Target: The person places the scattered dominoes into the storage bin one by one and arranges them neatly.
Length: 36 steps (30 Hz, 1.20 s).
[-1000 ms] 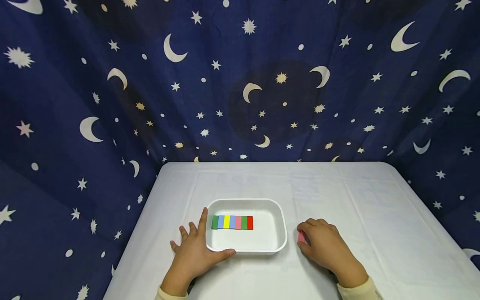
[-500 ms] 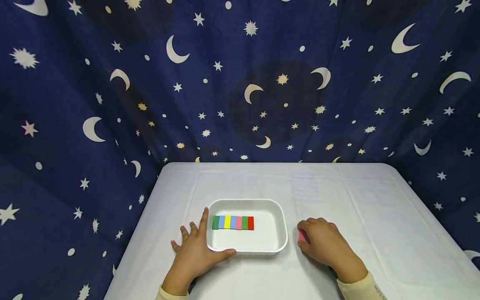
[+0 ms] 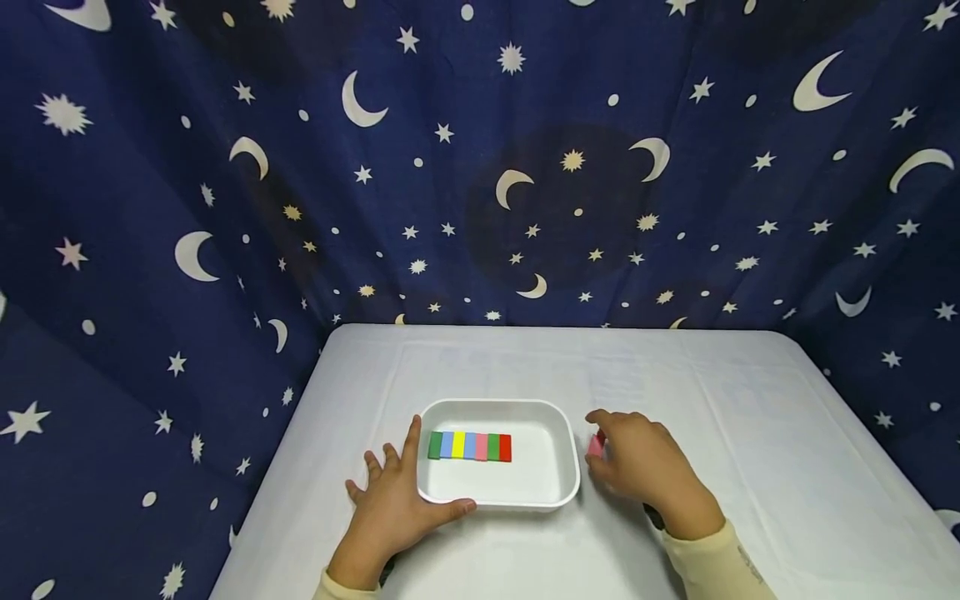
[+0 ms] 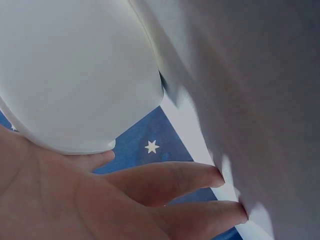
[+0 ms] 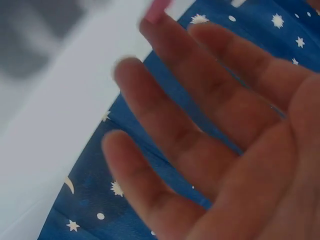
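Observation:
A white tray [image 3: 536,479] stands on the table with a row of coloured tiles [image 3: 469,446] in it, lying side by side: green, blue, yellow, pink and red. My left hand [image 3: 393,502] rests against the tray's left side with fingers spread, the thumb along its front rim. In the left wrist view, that hand [image 4: 90,195] touches the tray's white wall [image 4: 80,75]. Just right of the tray, my right hand [image 3: 645,460] pinches a pink tile [image 3: 596,447] above the table. The right wrist view shows only part of this tile [image 5: 159,7], at a fingertip.
A white cloth covers the table [image 3: 465,358]. Behind it and at both sides hangs a dark blue curtain [image 3: 450,200] with moons and stars. The tray's right half shows bare floor beside the red tile.
My right hand has lifted slightly and moved toward the tray with the pink tile. The left hand stays at the tray, and the head view has shifted a little.

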Available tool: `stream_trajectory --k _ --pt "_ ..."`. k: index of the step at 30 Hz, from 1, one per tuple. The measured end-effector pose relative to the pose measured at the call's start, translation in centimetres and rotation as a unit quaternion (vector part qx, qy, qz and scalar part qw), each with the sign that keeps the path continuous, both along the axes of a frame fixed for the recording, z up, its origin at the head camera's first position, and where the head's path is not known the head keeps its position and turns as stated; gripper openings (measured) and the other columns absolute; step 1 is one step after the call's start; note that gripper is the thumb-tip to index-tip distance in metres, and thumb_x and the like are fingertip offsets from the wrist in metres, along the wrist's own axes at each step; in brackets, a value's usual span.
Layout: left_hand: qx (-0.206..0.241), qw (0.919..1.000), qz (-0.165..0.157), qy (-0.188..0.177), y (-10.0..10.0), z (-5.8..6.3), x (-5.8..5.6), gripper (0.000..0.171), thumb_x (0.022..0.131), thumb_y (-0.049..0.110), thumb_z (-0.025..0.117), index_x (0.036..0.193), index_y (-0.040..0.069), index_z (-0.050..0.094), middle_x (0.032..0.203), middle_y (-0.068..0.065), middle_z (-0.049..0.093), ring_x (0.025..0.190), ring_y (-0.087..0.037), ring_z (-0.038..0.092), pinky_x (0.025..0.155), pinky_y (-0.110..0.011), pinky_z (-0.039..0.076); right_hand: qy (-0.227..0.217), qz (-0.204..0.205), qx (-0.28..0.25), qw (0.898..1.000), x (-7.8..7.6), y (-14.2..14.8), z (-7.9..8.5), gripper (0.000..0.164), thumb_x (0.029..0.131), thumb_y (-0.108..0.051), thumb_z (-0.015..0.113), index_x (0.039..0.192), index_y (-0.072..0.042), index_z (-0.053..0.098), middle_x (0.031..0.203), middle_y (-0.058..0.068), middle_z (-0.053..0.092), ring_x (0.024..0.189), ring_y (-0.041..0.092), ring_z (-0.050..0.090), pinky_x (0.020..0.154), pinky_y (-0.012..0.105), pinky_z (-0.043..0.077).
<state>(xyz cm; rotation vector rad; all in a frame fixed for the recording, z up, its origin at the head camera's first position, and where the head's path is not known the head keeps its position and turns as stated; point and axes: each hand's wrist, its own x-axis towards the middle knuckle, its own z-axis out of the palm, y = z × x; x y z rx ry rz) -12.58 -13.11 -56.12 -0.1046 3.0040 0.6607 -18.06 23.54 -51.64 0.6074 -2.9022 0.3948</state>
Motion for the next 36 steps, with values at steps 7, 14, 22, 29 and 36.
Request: stream_trajectory --k 7,14,22,29,36 --pt "0.0 1.0 -0.002 -0.001 0.0 -0.1 -0.1 0.151 0.049 0.106 0.063 0.171 0.038 0.006 0.154 -0.037 0.043 0.144 -0.069 0.027 0.096 -0.095 0.014 0.081 -0.015 -0.035 0.996 -0.4 -0.5 1.5 0.048 0.082 -0.028 0.083 0.126 -0.01 0.072 0.104 0.006 0.077 0.095 0.035 0.07 0.071 0.058 0.052" --pt "-0.004 1.0 -0.001 0.007 -0.3 0.0 -0.1 0.151 0.047 0.109 0.058 0.171 0.039 0.006 0.154 -0.037 0.044 0.144 -0.069 0.027 0.097 -0.094 0.016 0.127 -0.007 -0.081 0.989 -1.3 -2.1 2.5 0.045 0.084 -0.029 0.083 0.124 -0.011 0.074 0.107 0.003 0.076 0.097 0.032 0.068 0.075 0.055 0.05" --pt "-0.006 1.0 0.0 0.004 0.0 -0.1 0.0 0.152 0.046 0.111 0.055 0.171 0.04 0.005 0.155 -0.036 0.044 0.144 -0.068 0.028 0.097 -0.094 0.016 0.127 0.02 -0.101 0.987 -1.7 -4.9 2.9 0.036 0.088 -0.032 0.083 0.119 -0.017 0.076 0.114 -0.001 0.077 0.103 0.027 0.067 0.08 0.05 0.05" --pt "-0.007 1.0 0.001 0.006 0.0 -0.2 0.0 0.152 0.046 0.111 0.055 0.171 0.039 0.006 0.155 -0.036 0.043 0.143 -0.069 0.028 0.096 -0.095 0.015 0.133 0.044 -0.126 0.982 -2.3 -7.5 3.4 0.027 0.088 -0.032 0.084 0.11 -0.021 0.075 0.112 -0.004 0.077 0.101 0.024 0.066 0.081 0.048 0.05" --pt "-0.008 0.9999 0.002 0.01 0.0 -0.3 -0.1 0.15 0.048 0.108 0.06 0.17 0.041 0.005 0.155 -0.037 0.043 0.144 -0.068 0.026 0.096 -0.095 0.015 0.176 0.094 -0.162 0.967 -3.3 -9.6 2.6 0.028 0.088 -0.03 0.086 0.111 -0.018 0.075 0.113 -0.006 0.076 0.096 0.022 0.065 0.082 0.044 0.052"
